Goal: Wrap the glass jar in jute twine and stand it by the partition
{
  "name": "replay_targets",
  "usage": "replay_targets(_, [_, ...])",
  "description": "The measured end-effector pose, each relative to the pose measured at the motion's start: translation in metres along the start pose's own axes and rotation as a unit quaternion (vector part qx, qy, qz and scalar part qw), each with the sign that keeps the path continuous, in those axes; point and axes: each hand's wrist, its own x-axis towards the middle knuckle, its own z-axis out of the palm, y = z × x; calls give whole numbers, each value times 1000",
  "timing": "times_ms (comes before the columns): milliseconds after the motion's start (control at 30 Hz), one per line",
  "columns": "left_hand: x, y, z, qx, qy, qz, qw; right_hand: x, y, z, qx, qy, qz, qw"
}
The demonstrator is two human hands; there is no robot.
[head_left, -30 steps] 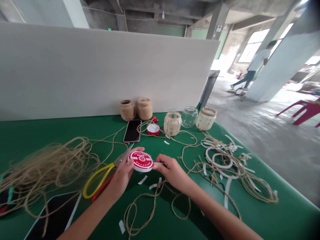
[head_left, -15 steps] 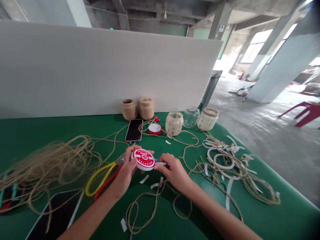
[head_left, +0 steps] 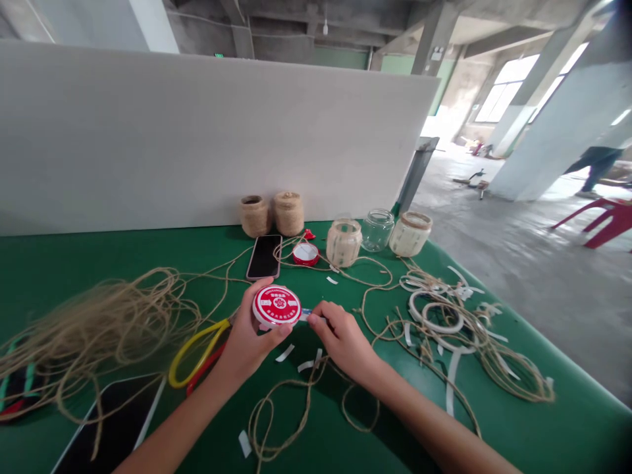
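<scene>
My left hand [head_left: 247, 326] grips a round red-and-white jar lid [head_left: 278, 305] by its rim, printed top tilted up toward me. At the lid's right edge, my right hand [head_left: 340, 334] pinches a narrow white-and-blue strip [head_left: 306, 315] that runs to the rim; its exact kind is too small to make out. Behind my left hand lie scissors with one yellow handle [head_left: 195, 352] and one red, partly covered by the hand and forearm. Small white paper scraps [head_left: 285, 353] and a loose twine loop [head_left: 286, 421] lie below the hands.
Twine-wrapped jars [head_left: 289, 214], a clear glass jar [head_left: 378, 232] and strip-covered jars [head_left: 344, 243] stand at the back. A phone [head_left: 264, 257] and another red lid [head_left: 306, 262] lie before them. Tangled twine [head_left: 118, 316] spreads left; white tape rolls [head_left: 444, 316] lie right.
The jar lid has moved slightly left and up, turned a little in my left hand, whose thumb shifted to its lower rim. A person's legs have appeared in the right background.
</scene>
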Motion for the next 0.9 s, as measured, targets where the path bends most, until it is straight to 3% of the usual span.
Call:
replay_targets(267, [6, 5, 0, -19, 76, -58, 995, -3, -2, 3, -108, 27, -56, 992])
replay_targets(433, [9, 6, 0, -30, 78, -71, 994, -3, -1, 2, -83, 23, -45, 995])
replay_targets(667, [8, 3, 0, -33, 33, -95, 994, -2, -2, -4, 52, -85, 5, 995])
replay_targets(800, [4, 6, 1, -14, -14, -70, 997, -1, 0, -7, 122, -169, 59, 976])
replay_targets(900, [3, 3, 2, -16, -15, -65, 998, 0, -1, -9, 152, -220, 83, 960])
